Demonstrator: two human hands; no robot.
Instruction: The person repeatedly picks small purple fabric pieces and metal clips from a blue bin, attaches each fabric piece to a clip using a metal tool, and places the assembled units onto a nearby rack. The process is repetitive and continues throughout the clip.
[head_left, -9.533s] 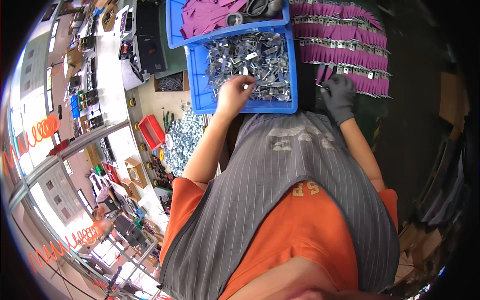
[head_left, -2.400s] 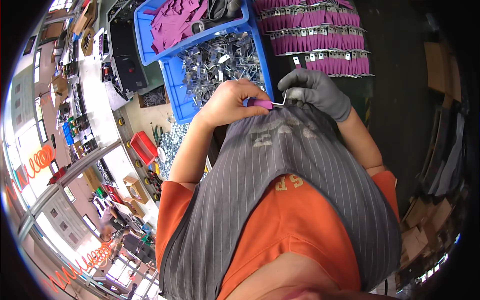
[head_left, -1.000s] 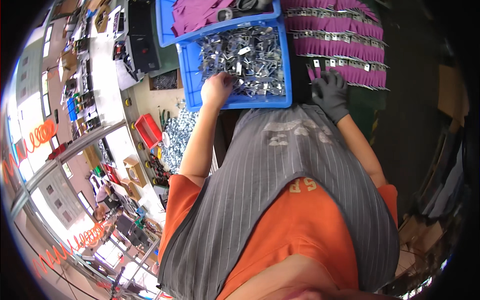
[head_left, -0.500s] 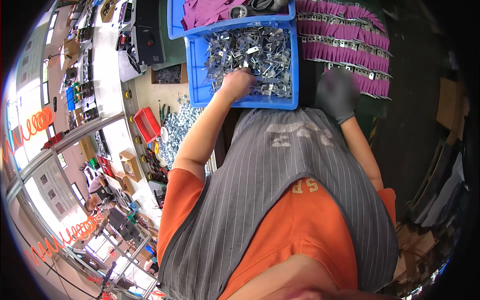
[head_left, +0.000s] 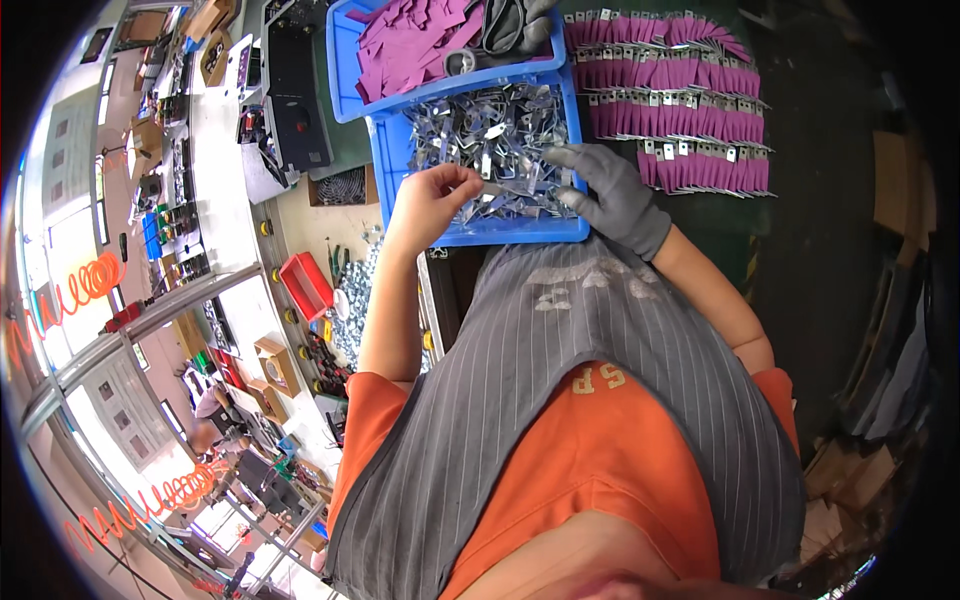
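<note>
Over the blue bin (head_left: 480, 232), the bare left hand (head_left: 432, 200) pinches a small metal clip (head_left: 497, 188) the gloved right hand's (head_left: 612, 195) half-open fingers barely steady; it could slip.

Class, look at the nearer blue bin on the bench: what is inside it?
The blue bin holds a loose heap of small metal clips. The left hand and gloved right hand cover its near part; its floor is hidden.

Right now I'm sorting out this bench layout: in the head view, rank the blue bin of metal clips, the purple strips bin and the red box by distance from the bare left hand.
From the left hand:
1. Blue bin of metal clips, under the fingers, just ahead.
2. Purple strips bin, farther ahead, behind the clips bin.
3. Red box, down to the left, below bench level; its image gap resembles the purple bin's, so 2 and 3 are close.
</note>
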